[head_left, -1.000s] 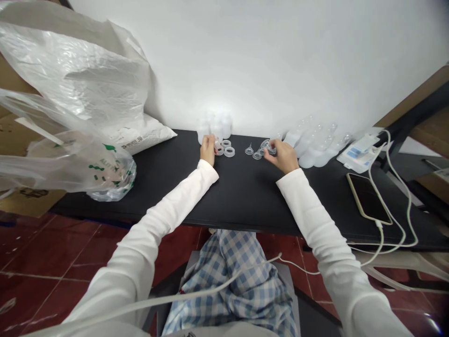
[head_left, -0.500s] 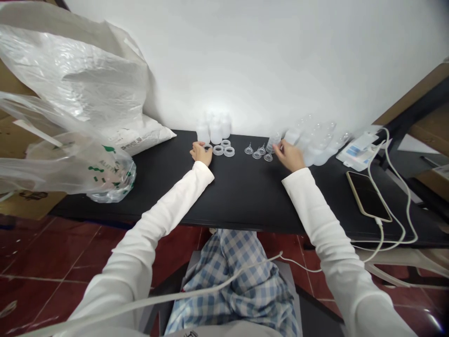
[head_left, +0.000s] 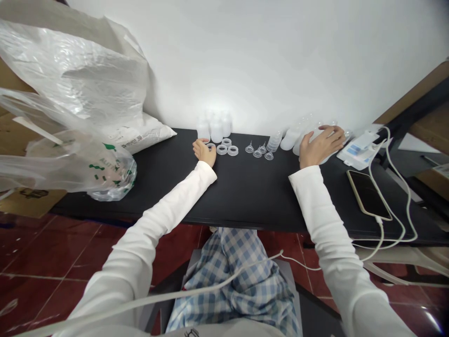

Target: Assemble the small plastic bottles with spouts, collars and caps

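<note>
My left hand (head_left: 204, 152) rests on the black table (head_left: 245, 192) with its fingers curled, pinching a clear plastic ring (head_left: 211, 146). Three more rings (head_left: 227, 150) lie just right of it, in front of small white bottles (head_left: 214, 127) standing at the wall. My right hand (head_left: 320, 142) lies with fingers stretched flat over a row of clear bottles lying on their sides (head_left: 293, 137). Between the hands sit several clear teats (head_left: 258, 151) and a stack of clear caps (head_left: 273, 140).
Large clear plastic bags (head_left: 70, 93) and a white sack (head_left: 138, 135) crowd the table's left end. At the right lie a phone (head_left: 368, 194) on a white cable (head_left: 403, 220) and a white packet (head_left: 358, 152). Checked trousers and red floor tiles show below the table edge.
My right hand left the teats and moved right onto the lying bottles. My left hand drew back slightly from the white bottles with a ring.
</note>
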Demonstrator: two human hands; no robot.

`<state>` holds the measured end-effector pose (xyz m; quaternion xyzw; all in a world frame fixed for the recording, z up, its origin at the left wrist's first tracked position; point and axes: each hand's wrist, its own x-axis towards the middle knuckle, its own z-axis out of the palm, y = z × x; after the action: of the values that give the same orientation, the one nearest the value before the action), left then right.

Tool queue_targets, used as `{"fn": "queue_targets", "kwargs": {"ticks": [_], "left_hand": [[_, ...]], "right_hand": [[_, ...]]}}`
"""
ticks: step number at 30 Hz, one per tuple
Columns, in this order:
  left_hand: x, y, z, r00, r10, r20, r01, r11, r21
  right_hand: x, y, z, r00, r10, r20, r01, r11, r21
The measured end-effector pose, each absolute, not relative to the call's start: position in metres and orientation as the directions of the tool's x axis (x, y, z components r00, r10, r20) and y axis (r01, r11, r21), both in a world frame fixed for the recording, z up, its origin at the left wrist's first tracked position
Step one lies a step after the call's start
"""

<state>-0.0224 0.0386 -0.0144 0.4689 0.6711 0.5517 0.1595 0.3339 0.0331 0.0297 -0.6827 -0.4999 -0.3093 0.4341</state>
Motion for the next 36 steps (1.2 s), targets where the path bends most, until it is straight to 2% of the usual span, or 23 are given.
{"fn": "queue_targets", "kwargs": {"ticks": [4,9,11,14,16,19,23,28,32,36], "left_hand": [[-0.016,0.030,-0.011,-0.416,0.794,0.444,0.527,-0.187,0.829],[-0.009,0.020,-0.009,-0.052,0.777,0.628,0.571,-0.493,0.657],[-0.003,0.015,-0.008,0.129,0.730,0.671,0.540,-0.619,0.570],[0.010,0.008,-0.008,0.338,0.640,0.691,0.461,-0.752,0.471],[0.019,0.004,-0.008,0.422,0.602,0.678,0.398,-0.795,0.457],[0.030,0.002,-0.012,0.494,0.571,0.656,0.271,-0.818,0.508],[0.031,0.006,-0.018,0.515,0.552,0.656,0.161,-0.813,0.559],[0.019,0.008,-0.022,0.347,0.628,0.697,0.206,-0.776,0.596],[0.010,0.012,-0.021,0.176,0.674,0.717,0.253,-0.735,0.629],[0.008,0.016,-0.018,0.046,0.745,0.665,0.272,-0.650,0.710]], "right_hand": [[0.334,0.035,0.028,0.355,0.382,0.853,0.935,-0.121,-0.335],[0.327,0.024,0.045,0.354,0.320,0.879,0.929,-0.014,-0.369],[0.323,0.015,0.056,0.333,0.299,0.894,0.934,0.030,-0.357],[0.309,0.002,0.071,0.309,0.173,0.935,0.932,0.142,-0.334],[0.290,-0.005,0.073,0.327,0.087,0.941,0.907,0.251,-0.338],[0.254,-0.012,0.063,0.357,0.151,0.922,0.845,0.368,-0.387],[0.223,-0.009,0.041,0.369,0.416,0.831,0.780,0.348,-0.520],[0.223,0.005,0.019,0.374,0.615,0.694,0.649,0.361,-0.669],[0.214,0.005,0.005,0.141,0.834,0.533,0.462,0.420,-0.781],[0.202,-0.005,-0.005,-0.037,0.885,0.463,0.486,0.421,-0.766]]}}
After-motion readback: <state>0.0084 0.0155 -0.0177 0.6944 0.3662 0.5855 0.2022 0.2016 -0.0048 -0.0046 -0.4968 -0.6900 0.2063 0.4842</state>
